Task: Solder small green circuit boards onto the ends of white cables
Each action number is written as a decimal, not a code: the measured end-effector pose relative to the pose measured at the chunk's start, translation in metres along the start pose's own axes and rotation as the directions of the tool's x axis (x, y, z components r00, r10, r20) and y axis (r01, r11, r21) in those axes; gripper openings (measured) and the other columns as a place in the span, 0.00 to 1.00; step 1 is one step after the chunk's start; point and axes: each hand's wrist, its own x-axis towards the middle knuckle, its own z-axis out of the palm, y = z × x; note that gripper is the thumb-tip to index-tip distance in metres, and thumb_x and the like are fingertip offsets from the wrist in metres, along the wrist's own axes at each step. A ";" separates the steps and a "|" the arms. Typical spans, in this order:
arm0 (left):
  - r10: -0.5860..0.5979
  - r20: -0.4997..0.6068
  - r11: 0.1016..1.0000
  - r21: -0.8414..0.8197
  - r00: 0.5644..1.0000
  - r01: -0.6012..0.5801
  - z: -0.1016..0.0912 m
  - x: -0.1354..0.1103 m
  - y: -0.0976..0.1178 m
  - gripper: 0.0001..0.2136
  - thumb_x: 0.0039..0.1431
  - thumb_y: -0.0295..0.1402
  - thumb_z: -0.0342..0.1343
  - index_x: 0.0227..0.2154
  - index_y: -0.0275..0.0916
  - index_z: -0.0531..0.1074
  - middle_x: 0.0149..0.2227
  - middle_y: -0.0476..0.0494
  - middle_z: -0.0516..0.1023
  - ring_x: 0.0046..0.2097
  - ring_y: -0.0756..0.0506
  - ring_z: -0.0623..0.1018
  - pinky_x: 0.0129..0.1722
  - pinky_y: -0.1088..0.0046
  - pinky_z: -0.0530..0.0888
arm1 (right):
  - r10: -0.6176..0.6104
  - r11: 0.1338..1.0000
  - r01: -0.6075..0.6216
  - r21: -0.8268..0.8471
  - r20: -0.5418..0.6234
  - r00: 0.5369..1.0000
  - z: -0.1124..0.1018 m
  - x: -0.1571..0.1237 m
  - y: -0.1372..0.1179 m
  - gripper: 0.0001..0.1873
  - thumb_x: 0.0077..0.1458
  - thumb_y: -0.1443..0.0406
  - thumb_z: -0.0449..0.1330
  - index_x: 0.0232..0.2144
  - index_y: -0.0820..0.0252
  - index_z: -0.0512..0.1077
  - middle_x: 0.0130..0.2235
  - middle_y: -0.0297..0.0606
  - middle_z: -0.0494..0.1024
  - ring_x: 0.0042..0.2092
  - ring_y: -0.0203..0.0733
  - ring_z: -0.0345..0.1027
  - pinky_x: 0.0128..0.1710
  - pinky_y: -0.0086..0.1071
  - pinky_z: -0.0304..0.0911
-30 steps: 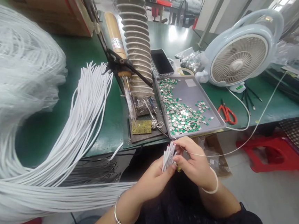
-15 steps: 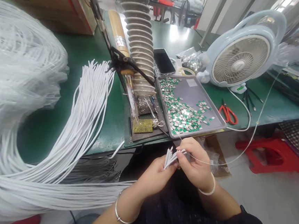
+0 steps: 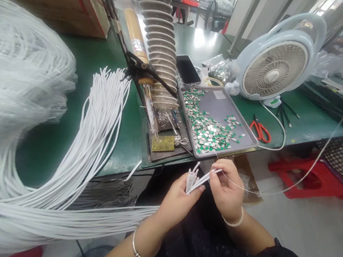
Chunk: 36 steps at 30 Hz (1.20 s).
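Hands [image 3: 177, 203] held close together pinch white cables [image 3: 192, 180].

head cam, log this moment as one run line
left hand: holds white cable bunch | right hand: pinches one white cable | nearby: metal tray of green-and-silver tabs

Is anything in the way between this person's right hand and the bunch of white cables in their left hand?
Nothing visible stands in the way. The right hand pinches a white cable that leads straight across to the bunch of white cables in the left hand.
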 end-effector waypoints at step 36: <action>-0.130 0.092 0.729 -0.666 0.987 0.158 0.008 0.000 -0.001 0.12 0.52 0.40 0.60 0.29 0.37 0.66 0.24 0.50 0.72 0.21 0.55 0.65 0.22 0.77 0.57 | 0.297 0.852 -0.344 0.394 0.176 0.938 -0.008 0.004 0.018 0.02 0.56 0.67 0.56 0.31 0.56 0.65 0.32 0.30 0.64 0.24 0.26 0.61 0.23 0.24 0.60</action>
